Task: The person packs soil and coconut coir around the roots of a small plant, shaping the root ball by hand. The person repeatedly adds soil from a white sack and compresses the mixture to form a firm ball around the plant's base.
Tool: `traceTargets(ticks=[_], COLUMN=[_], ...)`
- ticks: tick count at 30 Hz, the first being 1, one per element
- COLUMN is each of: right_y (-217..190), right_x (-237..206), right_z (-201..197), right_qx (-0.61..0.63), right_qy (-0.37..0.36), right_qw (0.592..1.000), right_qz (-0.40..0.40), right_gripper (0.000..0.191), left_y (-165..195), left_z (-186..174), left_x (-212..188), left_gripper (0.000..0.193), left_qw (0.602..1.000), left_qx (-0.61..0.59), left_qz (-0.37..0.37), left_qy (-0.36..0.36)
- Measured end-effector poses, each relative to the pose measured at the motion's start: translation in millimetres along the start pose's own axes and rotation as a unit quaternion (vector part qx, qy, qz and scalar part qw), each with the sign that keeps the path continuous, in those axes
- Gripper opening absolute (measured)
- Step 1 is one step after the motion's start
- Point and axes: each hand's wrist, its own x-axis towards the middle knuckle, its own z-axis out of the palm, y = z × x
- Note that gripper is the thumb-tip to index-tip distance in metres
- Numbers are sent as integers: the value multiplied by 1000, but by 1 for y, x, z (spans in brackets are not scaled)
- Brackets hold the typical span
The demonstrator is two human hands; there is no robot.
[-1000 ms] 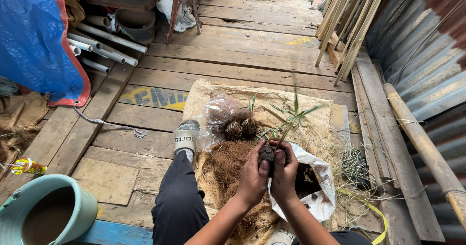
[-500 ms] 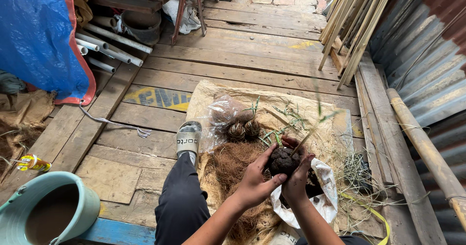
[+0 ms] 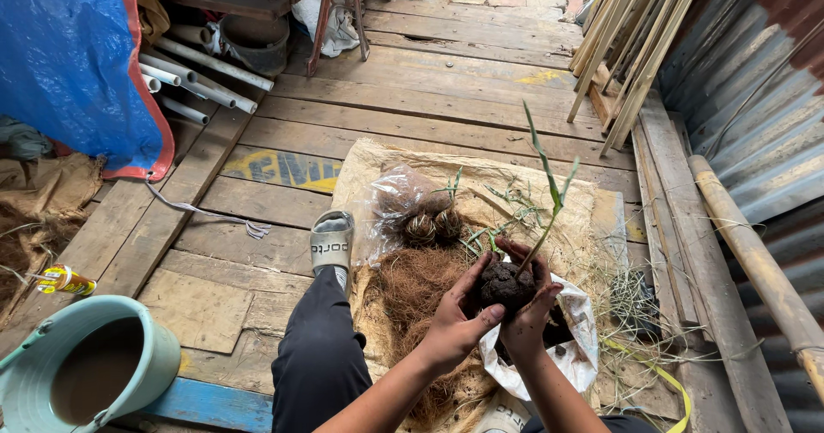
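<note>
Hands, left (image 3: 459,321) and right (image 3: 528,308), cup soil ball (image 3: 505,285); coir (image 3: 416,287), white bag (image 3: 575,347) below

Bare forearms, no sleeves in view, no rings, watch or gloves on left hand (image 3: 455,326) or right hand (image 3: 528,313). Dark charcoal trousers (image 3: 319,364) along the outstretched leg. Pale grey slide sandal (image 3: 331,240) with a broad strap bearing dark lettering.
</note>
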Motion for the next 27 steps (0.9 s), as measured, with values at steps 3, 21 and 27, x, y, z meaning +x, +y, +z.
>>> traceTargets(ticks=[3, 21, 27], right_y=[1, 6, 15], right_x=[1, -7, -8], right_z=[0, -9, -10], right_qx=[-4, -26, 32], right_qy=[6, 58, 64], right_qw=[1000, 997, 996], right_qz=[20, 54, 61], right_gripper=[87, 70, 71], left_y=[-1, -1, -5], left_z=[4, 0, 5], left_x=[-1, -1, -5], left_gripper=[92, 87, 67], left_qw=[997, 916, 898], left_qx=[77, 377, 400], left_qz=[24, 39, 81], left_qy=[10, 128, 163])
